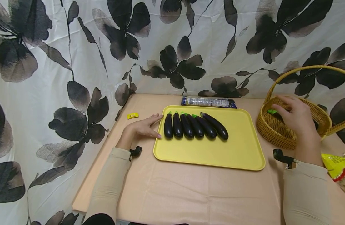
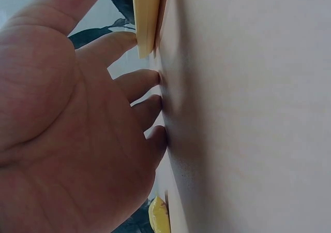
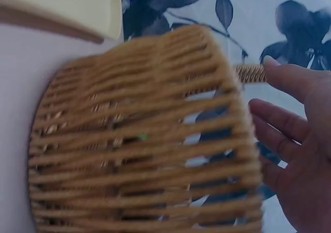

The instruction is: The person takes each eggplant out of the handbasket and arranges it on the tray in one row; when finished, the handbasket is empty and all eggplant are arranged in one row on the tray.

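Several dark purple eggplants (image 1: 187, 125) lie side by side on the left half of a yellow tray (image 1: 240, 150), their stem ends toward the back. At the tray's left edge, my left hand (image 1: 142, 127) touches the rim with spread fingers. Over the mouth of a wicker basket (image 1: 276, 132), my right hand (image 1: 297, 115) hovers with nothing visible between thumb and fingers. Inside the basket, a green stem end (image 1: 272, 111) shows beside the hand; the rest of the contents is mostly hidden. The right wrist view has the basket wall (image 3: 145, 155) in front, with the fingers just beyond its rim.
A blue packaged roll (image 1: 208, 102) lies behind the tray. A small yellow wrapped piece (image 1: 132, 115) is behind the left hand. The basket's arched handle (image 1: 302, 68) rises above the right hand. A yellow bag (image 1: 337, 165) lies at the right edge, beside the right forearm.
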The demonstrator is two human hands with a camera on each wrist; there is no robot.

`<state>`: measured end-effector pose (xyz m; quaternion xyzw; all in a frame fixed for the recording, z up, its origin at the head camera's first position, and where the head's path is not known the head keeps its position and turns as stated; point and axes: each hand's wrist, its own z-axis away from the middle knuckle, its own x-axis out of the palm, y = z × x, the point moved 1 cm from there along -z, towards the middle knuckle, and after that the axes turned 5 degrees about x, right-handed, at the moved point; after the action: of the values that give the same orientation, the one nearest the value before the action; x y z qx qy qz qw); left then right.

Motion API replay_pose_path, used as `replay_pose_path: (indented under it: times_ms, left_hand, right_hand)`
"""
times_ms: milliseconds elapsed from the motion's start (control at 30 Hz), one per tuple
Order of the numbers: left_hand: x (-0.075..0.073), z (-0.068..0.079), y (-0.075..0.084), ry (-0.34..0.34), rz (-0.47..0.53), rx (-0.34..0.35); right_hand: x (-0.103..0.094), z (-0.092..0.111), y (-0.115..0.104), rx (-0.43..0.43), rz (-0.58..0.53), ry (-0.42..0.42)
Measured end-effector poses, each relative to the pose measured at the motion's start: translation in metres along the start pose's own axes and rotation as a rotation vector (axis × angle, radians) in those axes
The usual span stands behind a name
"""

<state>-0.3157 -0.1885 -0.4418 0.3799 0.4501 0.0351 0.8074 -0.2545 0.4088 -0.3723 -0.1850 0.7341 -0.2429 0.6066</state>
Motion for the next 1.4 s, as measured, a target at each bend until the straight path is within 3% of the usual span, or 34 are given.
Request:
replay_pose_path:
  times_ms: [700, 1133, 1400]
  left_hand:
    - [0.0, 0.0, -0.001, 0.002, -0.005, 0.001]
    - [-0.001, 0.0, 0.001, -0.003, 0.006, 0.002]
    - [-0.002, -0.001, 0.002, -0.011, 0.019, -0.01]
  right_hand:
    - [-0.001, 0.001, 0.055, 0.105, 0.082, -0.091]
    - [-0.001, 0.0, 0.067, 0.212, 0.156, -0.252]
    - [-0.001, 0.0, 0.067, 0.209, 0.173, -0.263]
